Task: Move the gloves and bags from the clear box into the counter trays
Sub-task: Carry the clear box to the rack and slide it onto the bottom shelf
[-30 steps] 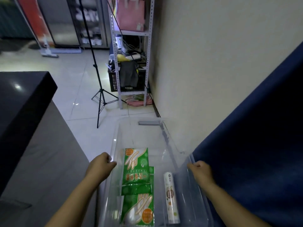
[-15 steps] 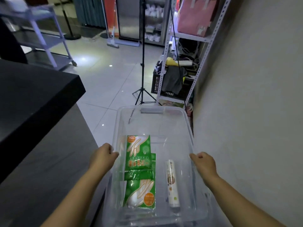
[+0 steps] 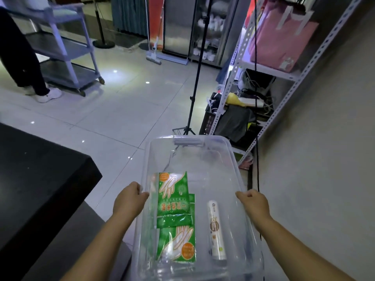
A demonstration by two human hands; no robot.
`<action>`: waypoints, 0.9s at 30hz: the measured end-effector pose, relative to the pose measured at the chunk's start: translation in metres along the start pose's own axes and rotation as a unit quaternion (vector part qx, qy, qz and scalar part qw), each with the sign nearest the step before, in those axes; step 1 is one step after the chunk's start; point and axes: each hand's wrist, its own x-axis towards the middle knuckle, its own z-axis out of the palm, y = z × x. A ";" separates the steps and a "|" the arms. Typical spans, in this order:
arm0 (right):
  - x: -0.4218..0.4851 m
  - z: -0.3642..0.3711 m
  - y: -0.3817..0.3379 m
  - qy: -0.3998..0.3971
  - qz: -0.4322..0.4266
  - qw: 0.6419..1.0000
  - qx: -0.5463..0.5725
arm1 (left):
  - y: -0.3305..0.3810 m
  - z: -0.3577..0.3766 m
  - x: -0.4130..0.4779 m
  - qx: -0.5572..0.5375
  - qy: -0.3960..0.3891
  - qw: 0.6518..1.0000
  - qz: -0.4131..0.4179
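Note:
I carry a clear plastic box in front of me, held off the floor. My left hand grips its left rim and my right hand grips its right rim. Inside, along the left half, lie green glove packets printed with white hands and orange circles, overlapping one another. To their right lies a white roll of bags, pointing away from me. No counter trays are in view.
A black counter stands at the left. A tripod stand and a metal shelf rack with a pink bag are ahead; a plain wall runs along the right. A grey cart and a person's legs are far left.
The view has swung left, away from the blue surface and the wall, toward the open floor and counter. Both hands stay on the box, which has turned with me.

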 end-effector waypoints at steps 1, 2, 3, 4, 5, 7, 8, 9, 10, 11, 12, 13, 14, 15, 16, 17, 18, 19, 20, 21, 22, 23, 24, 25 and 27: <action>0.013 0.006 -0.009 0.002 -0.003 1.000 -0.001 | 0.004 -0.001 0.012 -0.001 0.002 1.000 -0.006; 0.027 0.011 -0.017 0.002 -0.005 1.000 -0.002 | 0.007 -0.002 0.024 -0.005 0.006 1.000 -0.010; 0.040 0.018 -0.026 0.002 -0.006 1.000 -0.002 | 0.010 -0.002 0.036 -0.012 0.012 1.000 -0.012; 0.054 0.024 -0.034 0.000 -0.008 1.000 -0.003 | 0.012 -0.002 0.048 -0.017 0.016 1.000 -0.016; 0.069 0.031 -0.041 -0.002 -0.009 1.000 -0.004 | 0.014 -0.002 0.060 -0.017 0.018 0.999 -0.021; 0.101 0.048 -0.057 -0.009 -0.015 1.000 -0.003 | 0.017 -0.002 0.086 -0.015 0.025 0.999 -0.039; 0.118 0.056 -0.066 -0.012 -0.021 1.000 -0.005 | 0.019 -0.001 0.099 -0.016 0.031 0.998 -0.049; 0.136 0.065 -0.074 -0.016 -0.029 0.999 -0.009 | 0.021 0.000 0.112 -0.016 0.037 0.997 -0.059; 0.154 0.074 -0.083 -0.018 -0.037 0.999 -0.014 | 0.023 0.001 0.125 -0.019 0.043 0.997 -0.068; 0.174 0.083 -0.092 -0.026 -0.045 0.998 -0.020 | 0.026 0.002 0.138 -0.023 0.050 0.995 -0.078; 0.194 0.093 -0.104 -0.041 -0.056 0.997 -0.026 | 0.030 0.002 0.152 -0.028 0.058 0.994 -0.088; 0.208 0.100 -0.114 -0.058 -0.062 0.996 -0.025 | 0.034 0.001 0.162 -0.033 0.063 0.993 -0.096; 0.227 0.108 -0.128 -0.077 -0.068 0.994 -0.027 | 0.039 -0.001 0.176 -0.039 0.071 0.991 -0.108; 0.249 0.118 -0.143 -0.097 -0.075 0.992 -0.032 | 0.045 -0.002 0.192 -0.044 0.082 0.988 -0.123; 0.265 0.126 -0.155 -0.111 -0.082 0.990 -0.038 | 0.050 -0.005 0.203 -0.046 0.088 0.986 -0.136; 0.281 0.134 -0.169 -0.125 -0.088 0.987 -0.042 | 0.054 -0.008 0.215 -0.052 0.100 0.983 -0.147; 0.297 0.143 -0.183 -0.137 -0.096 0.985 -0.050 | 0.055 -0.010 0.226 -0.060 0.114 0.979 -0.160; 0.310 0.153 -0.197 -0.149 -0.106 0.981 -0.064 | 0.056 -0.013 0.238 -0.068 0.125 0.974 -0.174; 0.321 0.164 -0.210 -0.161 -0.115 0.977 -0.079 | 0.055 -0.016 0.248 -0.072 0.136 0.969 -0.191; 0.331 0.175 -0.222 -0.177 -0.119 0.974 -0.082 | 0.054 -0.020 0.258 -0.072 0.146 0.965 -0.207; 0.339 0.188 -0.233 -0.195 -0.118 0.971 -0.074 | 0.052 -0.024 0.268 -0.072 0.154 0.960 -0.222; 0.345 0.201 -0.242 -0.209 -0.115 0.969 -0.063 | 0.048 -0.028 0.278 -0.074 0.162 0.955 -0.237; 0.349 0.214 -0.251 -0.219 -0.114 0.967 -0.056 | 0.044 -0.032 0.288 -0.080 0.168 0.950 -0.250; 0.354 0.228 -0.261 -0.228 -0.116 0.965 -0.051 | 0.039 -0.038 0.298 -0.088 0.175 0.946 -0.259; 0.361 0.257 -0.282 -0.239 -0.124 0.962 -0.054 | 0.029 -0.051 0.321 -0.099 0.192 0.938 -0.271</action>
